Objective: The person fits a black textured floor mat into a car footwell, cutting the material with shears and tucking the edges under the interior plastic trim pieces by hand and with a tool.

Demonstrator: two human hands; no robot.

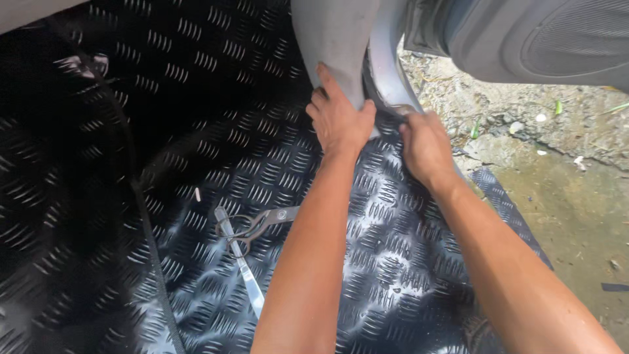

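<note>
My left hand (337, 118) grips the lower edge of a grey plastic trim panel (334, 39) of a vehicle, fingers wrapped around it. My right hand (424, 145) is closed on a grey curved rubber strip (380, 72) just right of the panel. Both hands rest over a black glossy mat with a raised tread pattern (216, 131). A pair of metal scissors (249, 229) lies open on the mat, left of my left forearm.
A dark cord (141, 196) runs down the mat on the left. To the right is muddy ground (563, 183) with small debris. A grey door panel with a speaker grille (557, 39) hangs at the top right.
</note>
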